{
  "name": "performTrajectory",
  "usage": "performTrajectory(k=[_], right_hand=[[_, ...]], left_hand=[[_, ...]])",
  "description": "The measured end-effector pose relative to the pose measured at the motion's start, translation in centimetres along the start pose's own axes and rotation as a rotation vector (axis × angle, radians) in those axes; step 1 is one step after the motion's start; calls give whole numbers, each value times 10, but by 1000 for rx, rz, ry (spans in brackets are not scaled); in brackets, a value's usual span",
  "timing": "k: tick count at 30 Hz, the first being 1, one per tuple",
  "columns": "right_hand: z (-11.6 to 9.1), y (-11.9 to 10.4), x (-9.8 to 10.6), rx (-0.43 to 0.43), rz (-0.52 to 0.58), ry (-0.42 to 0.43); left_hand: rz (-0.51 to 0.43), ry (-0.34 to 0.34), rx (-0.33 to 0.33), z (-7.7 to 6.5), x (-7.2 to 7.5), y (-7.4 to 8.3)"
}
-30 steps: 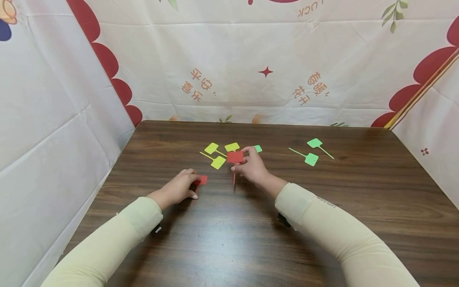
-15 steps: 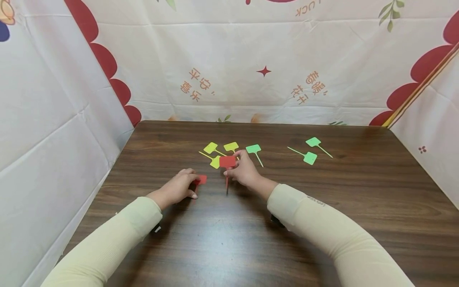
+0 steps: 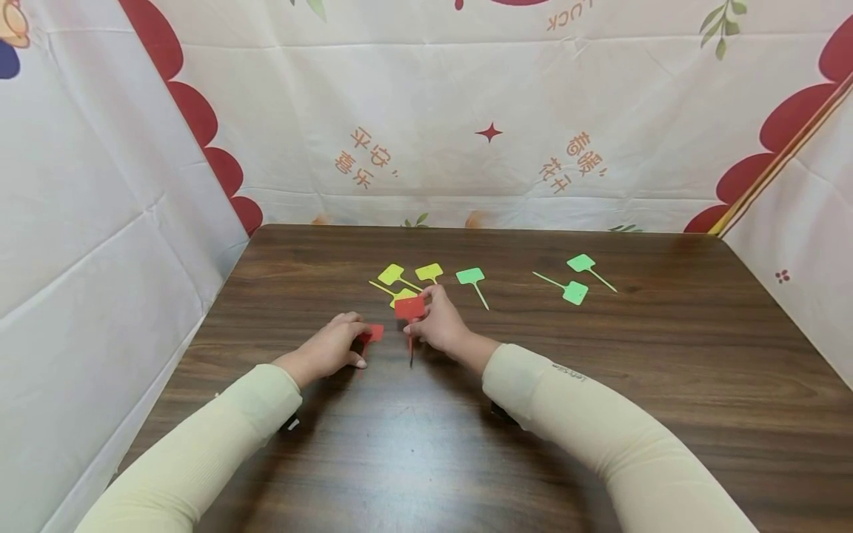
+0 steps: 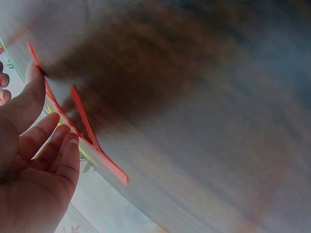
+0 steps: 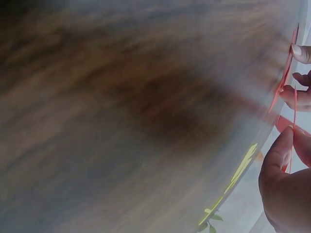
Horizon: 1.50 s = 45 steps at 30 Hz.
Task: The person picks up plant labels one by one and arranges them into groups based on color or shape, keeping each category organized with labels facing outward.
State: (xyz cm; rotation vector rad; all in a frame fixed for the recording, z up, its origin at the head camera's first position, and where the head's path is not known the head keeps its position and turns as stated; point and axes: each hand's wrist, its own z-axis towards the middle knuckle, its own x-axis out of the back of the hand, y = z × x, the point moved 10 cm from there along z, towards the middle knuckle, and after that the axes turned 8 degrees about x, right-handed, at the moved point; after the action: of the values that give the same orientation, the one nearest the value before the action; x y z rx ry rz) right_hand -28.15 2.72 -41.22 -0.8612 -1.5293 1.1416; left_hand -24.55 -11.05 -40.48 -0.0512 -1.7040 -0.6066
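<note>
My right hand pinches a T-shaped red plant label between thumb and fingers, its plate up and its stem pointing down above the table. To its left, my left hand rests low at the table with loosely bent fingers. Red plant labels lie under its thumb and fingertips in the left wrist view; two stems show there, and the hand covers part of them. Just behind the held label lie several yellow plant labels, one partly hidden by the red plate.
A green plant label lies right of the yellow ones. Two more green plant labels are farther right on the brown wooden table. A printed white cloth hangs behind the table's far edge.
My right hand has moved left and slightly nearer with the red plant label, uncovering the green label behind it. The left hand has stayed in place.
</note>
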Motion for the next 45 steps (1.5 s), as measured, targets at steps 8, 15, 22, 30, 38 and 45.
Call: performTrajectory(k=[8, 15, 22, 30, 38, 45], right_hand=[[-2, 1, -10, -14, -3, -31], [-4, 4, -16, -31, -96, -82], [-3, 5, -19, -8, -138, -111], [0, 5, -22, 49, -237, -149], [1, 2, -22, 84, -335, -158], [-1, 2, -20, 62, -408, -175]], left_hand=[[-5, -8, 6, 0, 0, 0], [-13, -24, 27, 0, -2, -1], [-23, -39, 40, 1, -3, -3], [-26, -37, 38, 3, -5, -3], [-26, -30, 32, 1, -5, -3], [-25, -37, 43, 2, -5, -3]])
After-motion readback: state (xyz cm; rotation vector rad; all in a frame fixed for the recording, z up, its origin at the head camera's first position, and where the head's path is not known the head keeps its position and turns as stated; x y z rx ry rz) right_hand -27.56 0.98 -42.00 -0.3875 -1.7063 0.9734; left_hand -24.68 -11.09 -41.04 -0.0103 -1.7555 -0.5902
